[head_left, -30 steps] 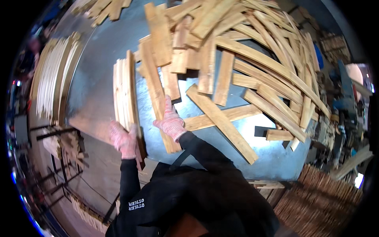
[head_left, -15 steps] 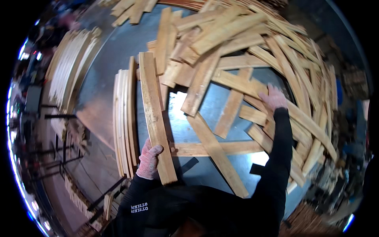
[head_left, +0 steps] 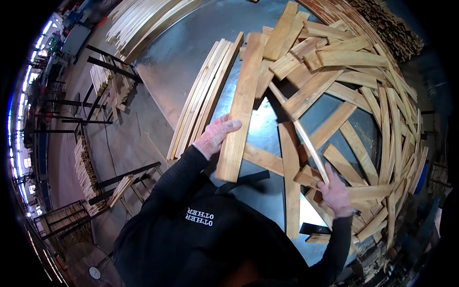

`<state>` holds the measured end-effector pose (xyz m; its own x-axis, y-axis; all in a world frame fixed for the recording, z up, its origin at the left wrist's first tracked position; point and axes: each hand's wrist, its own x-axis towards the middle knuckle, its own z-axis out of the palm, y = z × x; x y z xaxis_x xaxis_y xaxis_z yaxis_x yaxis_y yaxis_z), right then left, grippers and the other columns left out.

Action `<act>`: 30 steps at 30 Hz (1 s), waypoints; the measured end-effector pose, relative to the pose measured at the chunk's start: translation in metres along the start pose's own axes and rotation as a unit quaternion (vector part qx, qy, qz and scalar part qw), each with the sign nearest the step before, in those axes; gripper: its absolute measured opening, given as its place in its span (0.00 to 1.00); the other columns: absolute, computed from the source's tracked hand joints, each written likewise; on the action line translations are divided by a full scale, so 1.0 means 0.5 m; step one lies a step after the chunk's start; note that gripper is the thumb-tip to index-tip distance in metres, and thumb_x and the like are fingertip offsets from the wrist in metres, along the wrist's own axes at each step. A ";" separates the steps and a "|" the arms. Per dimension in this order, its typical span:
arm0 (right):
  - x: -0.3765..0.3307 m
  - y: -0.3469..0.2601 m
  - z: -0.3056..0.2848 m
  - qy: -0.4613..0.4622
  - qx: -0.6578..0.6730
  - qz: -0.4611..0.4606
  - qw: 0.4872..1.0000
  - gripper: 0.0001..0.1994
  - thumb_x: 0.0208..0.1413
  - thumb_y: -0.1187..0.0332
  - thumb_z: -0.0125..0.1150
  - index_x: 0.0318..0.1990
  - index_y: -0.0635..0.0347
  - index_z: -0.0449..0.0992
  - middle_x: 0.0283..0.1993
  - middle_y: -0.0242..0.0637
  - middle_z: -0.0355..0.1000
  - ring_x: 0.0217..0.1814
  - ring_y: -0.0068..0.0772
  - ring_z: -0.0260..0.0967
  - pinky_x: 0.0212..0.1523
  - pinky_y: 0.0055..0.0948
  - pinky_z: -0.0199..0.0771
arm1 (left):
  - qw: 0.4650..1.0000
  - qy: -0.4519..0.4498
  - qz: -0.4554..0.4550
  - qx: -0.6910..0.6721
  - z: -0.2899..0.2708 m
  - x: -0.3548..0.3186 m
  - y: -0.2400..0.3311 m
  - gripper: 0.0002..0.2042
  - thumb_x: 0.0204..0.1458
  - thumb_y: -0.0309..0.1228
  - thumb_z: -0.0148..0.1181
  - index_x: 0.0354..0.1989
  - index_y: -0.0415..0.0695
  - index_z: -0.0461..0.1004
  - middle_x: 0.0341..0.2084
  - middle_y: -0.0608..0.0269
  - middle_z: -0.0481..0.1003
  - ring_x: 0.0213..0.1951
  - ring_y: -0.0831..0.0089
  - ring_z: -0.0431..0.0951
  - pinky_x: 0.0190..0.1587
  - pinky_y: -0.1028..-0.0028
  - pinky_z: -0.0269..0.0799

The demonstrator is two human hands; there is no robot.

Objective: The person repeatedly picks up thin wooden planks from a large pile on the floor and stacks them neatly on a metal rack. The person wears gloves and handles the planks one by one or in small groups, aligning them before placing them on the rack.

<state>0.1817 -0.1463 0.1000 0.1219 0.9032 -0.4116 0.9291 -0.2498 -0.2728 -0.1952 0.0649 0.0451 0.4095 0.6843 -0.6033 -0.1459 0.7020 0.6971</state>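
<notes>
My left hand (head_left: pixel 218 136), in a pinkish work glove, grips a long flat wooden board (head_left: pixel 242 103) near its lower end, thumb on its face. My right hand (head_left: pixel 336 192), gloved alike, is closed around the near end of another wooden board (head_left: pixel 311 148), which shows its narrow edge and slants away to the upper left. To the left of my left hand, a row of wooden boards (head_left: pixel 206 93) stands on edge, side by side. A loose pile of boards (head_left: pixel 351 58) spreads beyond and to the right of my right hand.
The boards lie on a grey metal table (head_left: pixel 174 50). A stack of pale boards (head_left: pixel 143 21) stands at the far left. Black metal rack arms (head_left: pixel 114 69) and a floor fan (head_left: pixel 94 272) are on the left. More wood is stacked at the far right (head_left: pixel 389 28).
My right hand has gone from reaching over the pile to gripping a board, now turned edge-on. My left hand keeps its board. The whole view has swung, shifting the scene.
</notes>
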 end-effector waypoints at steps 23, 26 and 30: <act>-0.075 -0.369 0.283 0.221 0.354 -0.050 0.908 0.29 0.63 0.56 0.56 0.67 0.63 0.64 0.67 0.51 0.66 0.63 0.49 0.69 0.66 0.42 0.65 | 0.963 -0.175 -0.044 -0.200 -0.005 -0.108 -0.153 0.28 0.50 0.28 0.62 0.61 0.37 0.63 0.48 0.49 0.74 0.46 0.56 0.79 0.50 0.58 0.81; -0.031 -0.344 0.299 0.058 0.612 -0.045 0.788 0.27 0.66 0.63 0.57 0.69 0.64 0.62 0.59 0.41 0.72 0.57 0.29 0.70 0.59 0.29 0.69 | 0.973 -0.167 0.011 -0.160 -0.015 -0.142 -0.102 0.32 0.49 0.32 0.64 0.63 0.39 0.62 0.49 0.49 0.75 0.47 0.57 0.79 0.50 0.59 0.80; 0.058 -0.551 0.240 -0.040 0.746 -0.030 0.664 0.29 0.68 0.66 0.55 0.72 0.64 0.54 0.61 0.39 0.69 0.60 0.28 0.67 0.60 0.30 0.69 | 0.990 -0.087 0.091 -0.056 0.001 -0.154 -0.019 0.31 0.54 0.37 0.61 0.65 0.39 0.61 0.51 0.54 0.74 0.52 0.67 0.74 0.55 0.67 0.72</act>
<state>-0.1125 -0.0933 0.0587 0.0259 0.9209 -0.3889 -0.4559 -0.3353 -0.8245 -0.2250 0.0055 0.0849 0.5146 0.7644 -0.3884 -0.3271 0.5938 0.7351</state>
